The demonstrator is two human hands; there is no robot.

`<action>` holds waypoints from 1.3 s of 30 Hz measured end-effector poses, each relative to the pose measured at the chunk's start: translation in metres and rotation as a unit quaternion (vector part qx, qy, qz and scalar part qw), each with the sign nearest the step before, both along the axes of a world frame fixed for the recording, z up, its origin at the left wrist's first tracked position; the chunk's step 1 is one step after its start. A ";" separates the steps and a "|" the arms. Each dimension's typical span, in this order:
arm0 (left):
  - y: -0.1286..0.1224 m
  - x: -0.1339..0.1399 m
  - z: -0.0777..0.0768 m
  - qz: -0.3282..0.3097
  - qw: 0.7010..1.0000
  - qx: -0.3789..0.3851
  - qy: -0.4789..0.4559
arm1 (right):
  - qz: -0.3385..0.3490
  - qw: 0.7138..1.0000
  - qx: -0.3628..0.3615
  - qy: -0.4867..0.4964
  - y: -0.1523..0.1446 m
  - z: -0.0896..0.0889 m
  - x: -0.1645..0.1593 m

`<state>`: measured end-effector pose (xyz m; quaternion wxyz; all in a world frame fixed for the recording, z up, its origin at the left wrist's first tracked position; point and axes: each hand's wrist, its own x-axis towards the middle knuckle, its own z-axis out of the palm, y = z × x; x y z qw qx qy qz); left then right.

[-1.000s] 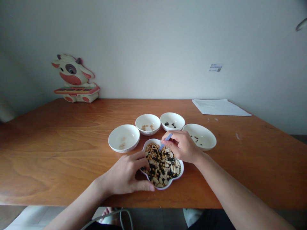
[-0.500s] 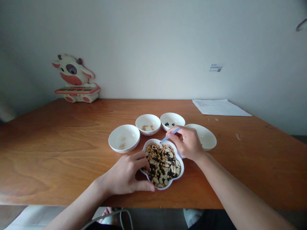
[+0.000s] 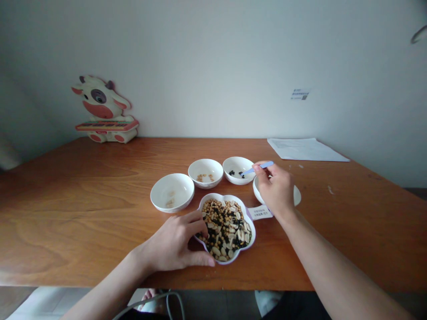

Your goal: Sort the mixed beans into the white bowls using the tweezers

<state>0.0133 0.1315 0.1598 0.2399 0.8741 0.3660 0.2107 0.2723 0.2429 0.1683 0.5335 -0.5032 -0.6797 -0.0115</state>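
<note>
My left hand (image 3: 182,240) holds the near left rim of a flower-shaped dish (image 3: 252,235), fingers curled over the edge and thumb outside. Mixed in the dish are peanuts (image 3: 229,253), small yellow beans and dark beans. My right hand (image 3: 276,186) pinches light-blue tweezers (image 3: 265,165), their tips inside the back right white bowl (image 3: 233,162), by a few black beans (image 3: 232,173). Under my right hand a further white bowl (image 3: 296,195) is mostly hidden. A white bowl (image 3: 206,162) with several yellow beans and another white bowl (image 3: 160,189) with pale pieces stand to the left.
On the wooden table (image 3: 83,213), a cow-shaped toy keyboard (image 3: 105,111) stands at the back left. Paper sheets (image 3: 307,149) lie at the back right against the wall. The dish's labelled handle (image 3: 260,212) points right. A cable (image 3: 176,298) hangs below the front edge.
My right hand has moved up and right with the tweezers, from over the flower-shaped dish to the bowl of black beans. The dish's handle is now uncovered. My left hand stays put.
</note>
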 end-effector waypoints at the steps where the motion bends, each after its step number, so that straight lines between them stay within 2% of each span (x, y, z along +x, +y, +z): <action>1: 0.000 0.000 0.000 0.000 1.000 0.000 0.001 | -0.013 1.000 -0.002 -0.005 0.000 0.000 0.000; 8: 0.001 0.000 0.000 0.003 1.000 0.000 0.008 | -0.054 0.997 -0.023 -0.044 0.001 -0.002 0.000; 22: 0.000 0.001 0.001 0.003 1.000 -0.002 0.009 | -0.055 0.997 -0.020 -0.056 0.002 -0.002 0.000; 24: 0.001 0.001 0.001 0.002 1.000 -0.003 0.005 | -0.027 0.999 -0.008 -0.040 -0.001 -0.001 -0.002; 27: 0.000 0.001 0.001 -0.001 1.000 -0.002 -0.003 | 0.070 0.998 -0.003 -0.003 -0.006 0.002 -0.005; 30: -0.001 0.001 0.001 -0.002 1.000 0.000 -0.008 | 0.182 0.983 -0.017 -0.002 -0.013 0.004 -0.008; 33: -0.001 0.001 0.001 -0.004 1.000 0.000 -0.015 | 0.267 0.963 -0.030 -0.035 -0.018 0.006 -0.012; 36: -0.001 0.002 0.001 -0.004 1.000 0.001 -0.017 | 0.329 0.941 -0.052 -0.057 -0.020 0.006 -0.015; 39: -0.001 0.002 0.001 -0.004 1.000 0.001 -0.018 | 0.360 0.929 -0.064 -0.066 -0.020 0.006 -0.017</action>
